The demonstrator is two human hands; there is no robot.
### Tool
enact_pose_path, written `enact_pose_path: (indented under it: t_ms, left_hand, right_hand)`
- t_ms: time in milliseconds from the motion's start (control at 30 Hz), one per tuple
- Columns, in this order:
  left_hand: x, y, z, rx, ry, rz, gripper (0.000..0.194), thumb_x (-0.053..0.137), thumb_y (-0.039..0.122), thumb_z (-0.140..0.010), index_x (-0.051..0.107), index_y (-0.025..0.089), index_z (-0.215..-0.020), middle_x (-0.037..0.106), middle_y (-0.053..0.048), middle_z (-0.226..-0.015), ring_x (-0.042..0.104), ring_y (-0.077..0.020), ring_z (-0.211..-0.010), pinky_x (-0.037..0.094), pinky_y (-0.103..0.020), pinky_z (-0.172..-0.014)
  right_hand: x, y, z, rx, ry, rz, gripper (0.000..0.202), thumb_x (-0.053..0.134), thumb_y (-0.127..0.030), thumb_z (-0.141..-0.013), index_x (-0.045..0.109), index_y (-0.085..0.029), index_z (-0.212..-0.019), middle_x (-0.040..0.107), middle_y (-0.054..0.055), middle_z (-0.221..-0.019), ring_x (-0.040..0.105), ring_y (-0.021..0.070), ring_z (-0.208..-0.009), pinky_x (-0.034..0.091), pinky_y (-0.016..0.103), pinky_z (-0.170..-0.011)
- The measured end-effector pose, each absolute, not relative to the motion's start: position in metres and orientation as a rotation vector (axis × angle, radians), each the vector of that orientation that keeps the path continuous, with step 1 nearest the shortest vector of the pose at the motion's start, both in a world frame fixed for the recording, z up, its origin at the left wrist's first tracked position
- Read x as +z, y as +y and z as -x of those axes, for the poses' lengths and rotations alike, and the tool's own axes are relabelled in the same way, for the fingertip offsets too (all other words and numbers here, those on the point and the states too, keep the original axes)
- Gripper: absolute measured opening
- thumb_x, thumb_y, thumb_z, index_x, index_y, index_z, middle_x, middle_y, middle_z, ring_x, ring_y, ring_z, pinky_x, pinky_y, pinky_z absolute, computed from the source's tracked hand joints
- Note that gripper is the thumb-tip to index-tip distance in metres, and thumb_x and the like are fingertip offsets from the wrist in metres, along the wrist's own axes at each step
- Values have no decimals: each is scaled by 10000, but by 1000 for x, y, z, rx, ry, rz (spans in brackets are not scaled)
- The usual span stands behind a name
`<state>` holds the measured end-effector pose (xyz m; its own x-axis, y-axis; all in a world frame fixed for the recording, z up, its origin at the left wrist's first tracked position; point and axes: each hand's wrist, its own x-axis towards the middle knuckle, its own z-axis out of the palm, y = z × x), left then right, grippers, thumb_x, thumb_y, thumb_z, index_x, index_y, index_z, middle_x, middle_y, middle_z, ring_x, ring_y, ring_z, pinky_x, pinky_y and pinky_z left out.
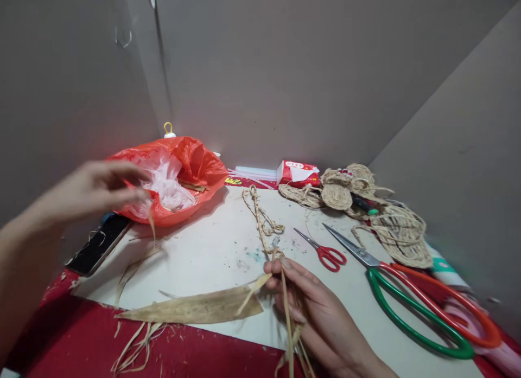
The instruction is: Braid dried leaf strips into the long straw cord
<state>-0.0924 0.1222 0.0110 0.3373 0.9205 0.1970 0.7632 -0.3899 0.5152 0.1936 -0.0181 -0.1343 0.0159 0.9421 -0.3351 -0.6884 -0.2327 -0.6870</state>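
Observation:
My right hand (313,307) pinches the lower end of a thin braided straw cord (259,218), from which loose strips hang below the fingers. The cord runs away from me over the white sheet. My left hand (101,191), slightly blurred, is raised in front of a red plastic bag (203,166), thumb and fingers apart. A thin tan strip (152,223) hangs just below its fingertips; whether it touches them is unclear. Between the hands lies a broad dry leaf husk (195,308), with a narrow pale strip crossing its right end.
Small red-handled scissors (328,257) and large shears (415,318) with red and green handles lie to the right. Behind them are woven straw pieces (391,226) and a red tissue pack (299,173). A phone (100,245) lies left; shredded strips (140,345) lie in front.

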Motion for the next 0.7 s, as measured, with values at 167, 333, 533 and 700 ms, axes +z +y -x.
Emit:
enact_pose_path:
  t_ms: [167,333,533,700]
  left_hand:
    - [0,90,74,393,1345,-2524,696,680,434,-694,442,326,-1339,606,-37,-1202,602,-216,-945,484,-274,-769]
    - [-6,53,45,578,1060,-2346,448,621,366,-776,559,348,-1218,643,-13,-1105,595,-188,-928,474,-280,-807]
    - [-84,51,-11,114,621,-1297,358,464,432,-877,534,154,-1092,581,-16,-755,592,-117,-692,483,-259,-699]
    - [-111,53,-18,73,593,-1109,275,501,415,-872,540,161,-970,561,17,-711,433,-33,-428,340,-154,-410]
  right_hand:
    - [-133,-21,-189,1742,-492,837,203,674,-327,-796,697,-126,-782,633,62,-663,309,6,-414,169,114,-356]
    - [-131,-26,-184,1808,-606,823,209,636,-337,-828,679,-137,-791,656,67,-725,246,9,-404,116,156,-367]
    - [-135,-31,-180,1823,-740,866,237,592,-367,-856,657,-141,-828,608,14,-646,221,27,-402,116,186,-394]
    - [-145,-29,-183,1791,-863,934,280,546,-389,-883,647,-135,-821,523,-27,-595,224,32,-395,125,201,-394]
